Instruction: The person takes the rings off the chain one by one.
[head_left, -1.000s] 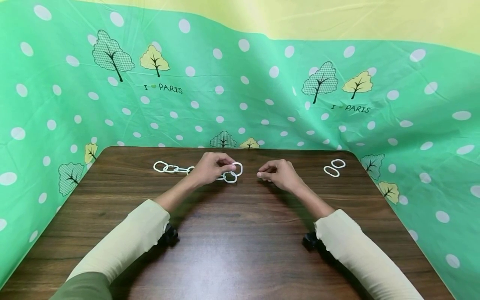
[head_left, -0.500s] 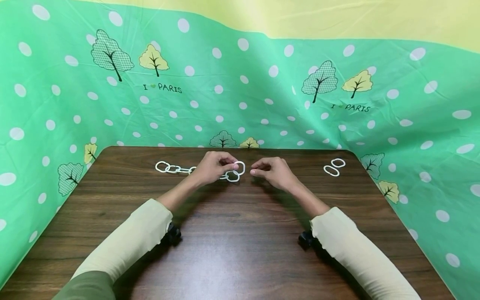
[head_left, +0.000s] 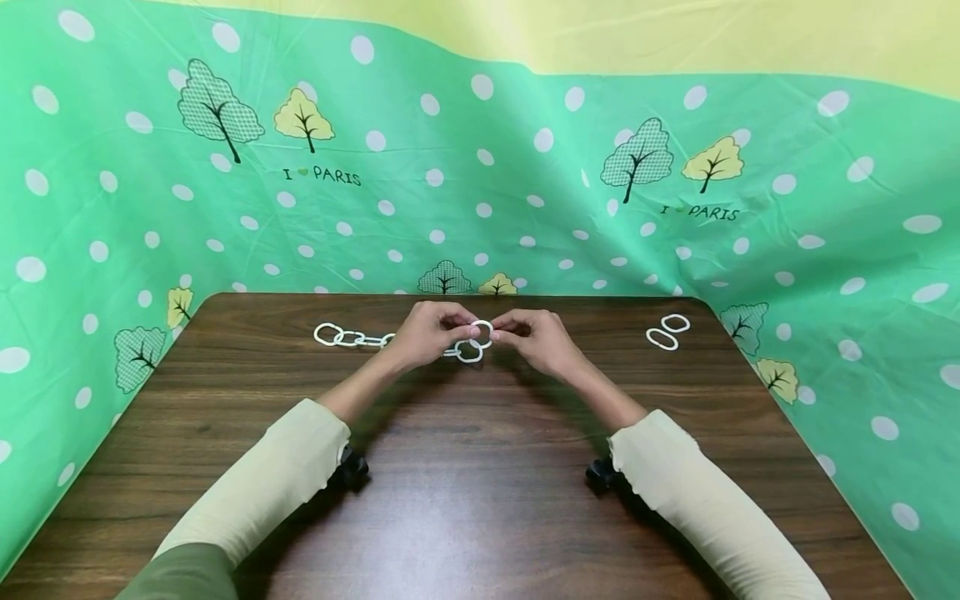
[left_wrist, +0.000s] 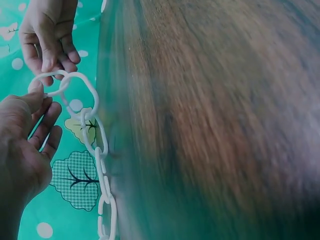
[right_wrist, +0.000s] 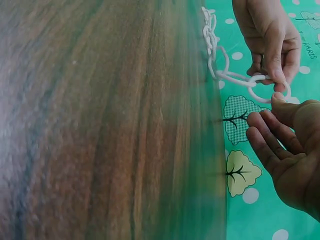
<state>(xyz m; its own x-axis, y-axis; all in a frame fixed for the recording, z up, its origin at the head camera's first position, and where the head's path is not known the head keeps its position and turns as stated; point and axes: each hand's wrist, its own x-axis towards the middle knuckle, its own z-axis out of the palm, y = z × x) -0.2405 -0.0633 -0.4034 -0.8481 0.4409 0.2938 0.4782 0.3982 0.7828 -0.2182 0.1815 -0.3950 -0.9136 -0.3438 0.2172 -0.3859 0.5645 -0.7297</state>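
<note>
The left wrist view shows, larger than the head view does, how the white end link passes through the next link of the chain, which trails off below it. The left hand and the right hand both pinch that end link, one from each side. From the right wrist, the right hand's other fingers can be seen clear of the link. In the head view the left hand blocks the chain's middle, just left of the end link (the farther links lie in plain sight on the table). Only the head view clearly shows two loose links, well to the right of the end link. Behind the end link, past the table's far edge, hangs a green dotted curtain printed with trees.
</note>
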